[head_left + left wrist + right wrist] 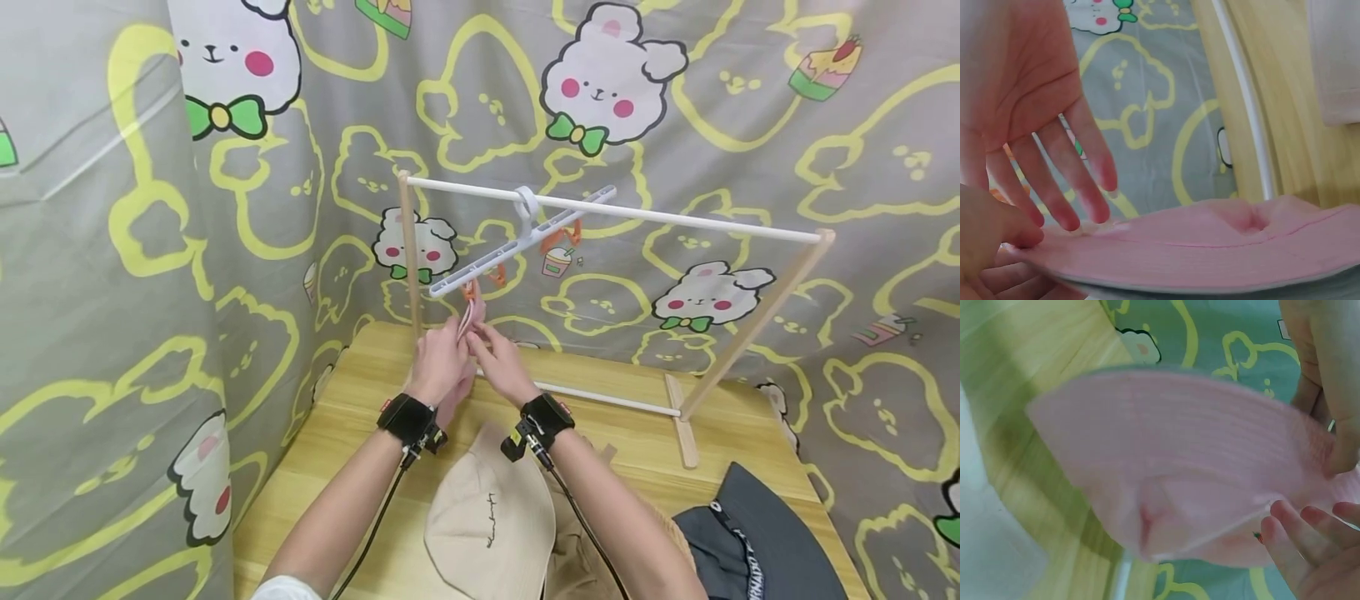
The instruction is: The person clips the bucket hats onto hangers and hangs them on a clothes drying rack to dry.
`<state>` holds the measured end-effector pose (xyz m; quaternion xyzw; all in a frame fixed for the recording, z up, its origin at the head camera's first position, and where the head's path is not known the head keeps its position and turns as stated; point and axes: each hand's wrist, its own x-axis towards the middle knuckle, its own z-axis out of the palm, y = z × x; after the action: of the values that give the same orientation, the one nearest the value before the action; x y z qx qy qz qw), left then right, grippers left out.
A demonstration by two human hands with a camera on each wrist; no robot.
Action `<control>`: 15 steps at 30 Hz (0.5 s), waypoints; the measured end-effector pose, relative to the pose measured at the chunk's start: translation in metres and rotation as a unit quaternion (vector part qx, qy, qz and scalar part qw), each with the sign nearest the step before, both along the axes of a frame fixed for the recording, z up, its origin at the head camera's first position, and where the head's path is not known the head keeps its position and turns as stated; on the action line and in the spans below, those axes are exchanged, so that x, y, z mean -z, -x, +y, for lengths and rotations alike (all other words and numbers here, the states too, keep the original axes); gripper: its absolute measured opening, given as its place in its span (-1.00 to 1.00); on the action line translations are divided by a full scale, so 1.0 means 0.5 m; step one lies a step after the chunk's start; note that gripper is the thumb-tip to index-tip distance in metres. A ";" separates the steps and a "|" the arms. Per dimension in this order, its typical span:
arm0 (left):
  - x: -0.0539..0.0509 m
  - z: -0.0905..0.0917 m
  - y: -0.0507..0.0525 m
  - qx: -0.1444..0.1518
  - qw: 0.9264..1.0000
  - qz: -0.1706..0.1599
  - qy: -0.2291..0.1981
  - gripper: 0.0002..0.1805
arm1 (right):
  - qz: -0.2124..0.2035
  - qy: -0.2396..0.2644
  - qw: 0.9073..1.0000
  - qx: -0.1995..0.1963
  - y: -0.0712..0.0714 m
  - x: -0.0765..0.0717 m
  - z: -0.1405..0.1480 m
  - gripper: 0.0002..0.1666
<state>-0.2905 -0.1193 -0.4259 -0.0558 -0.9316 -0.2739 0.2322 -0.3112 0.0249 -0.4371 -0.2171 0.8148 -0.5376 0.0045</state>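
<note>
Pink fabric bucket hat with a stitched brim, held beneath the near end of a pale grey plastic bar hanger. The left hand pinches the hat's edge, its thumb laid flat on the pink cloth. The right hand is spread, its fingers nearly straight and their tips close beside the same edge; whether they touch it cannot be told. An orange plastic clip hangs directly above the fingers, at the hat's upper end; its grip on the cloth cannot be made out. The hanger's ring hook encircles the white top rail of a rack with pale wooden posts. Further orange clips hang along the bar.

Light wood tabletop, supporting the rack. Nearer the person lies a beige cloth hat with dark cursive lettering; beside it is a brown cloth hat, partly covered by the right forearm. To the right lies a dark grey bucket hat with a lettered strap. Grey curtain behind, printed with yellow outlines and white cartoon animals.
</note>
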 end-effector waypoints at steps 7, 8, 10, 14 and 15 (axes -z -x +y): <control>0.005 0.006 -0.004 0.007 1.000 -0.014 0.007 -0.78 | 0.002 0.005 1.000 -0.014 -0.018 0.029 0.020 -0.33; 0.005 0.008 -0.004 0.008 1.000 -0.014 0.006 -0.78 | -0.001 0.006 1.000 -0.016 -0.019 0.033 0.024 -0.32; 0.002 0.011 -0.004 0.008 1.000 -0.009 0.010 -0.79 | -0.006 0.008 1.000 -0.017 -0.022 0.040 0.034 -0.32; -0.012 0.020 -0.007 0.003 1.000 0.019 0.015 -0.76 | -0.015 -0.004 1.000 0.001 -0.030 0.057 0.062 -0.32; -0.018 0.023 -0.010 0.000 1.000 0.024 0.016 -0.73 | -0.016 -0.005 1.000 0.006 -0.033 0.063 0.070 -0.32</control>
<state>-0.2855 -0.1078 -0.4169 -0.0666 -0.9301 -0.2574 0.2535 -0.2947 0.0597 -0.4688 -0.2037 0.8187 -0.5367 0.0153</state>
